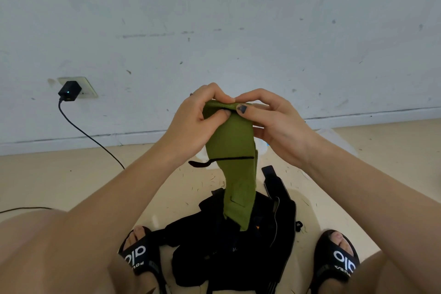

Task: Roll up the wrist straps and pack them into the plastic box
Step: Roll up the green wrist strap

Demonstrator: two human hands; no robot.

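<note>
Nearest the lens, bare knees at the lower corners and two black sandals at the bottom edge, planted either side of a heap of black straps at bottom centre. Above the heap, at mid-frame, a green strap held up, top edge pinched between both hands: left hand curled on the left corner, thumb pressing into the cloth; right hand curled on the right corner, thumb with dark nail laid across the fold. Long tail hanging free, tip brushing or just above the black heap, hard to say which. Black loop dangling off the strap's left side at mid-length. Box, pale and see-through, only partly visible behind the right wrist at centre right, so its opening cannot be judged. Likely at the very start of the roll, first turn barely formed. Risks from here: a loose first turn, giving a fat, slack roll prone to springing open once released; edges drifting out of line while rolling in the air, producing a cone instead of a cylinder; dangling loop getting wound in crooked; tail snagging on the heap below and dragging another strap up. Charger and cable at left, well apart, no hazard
</note>
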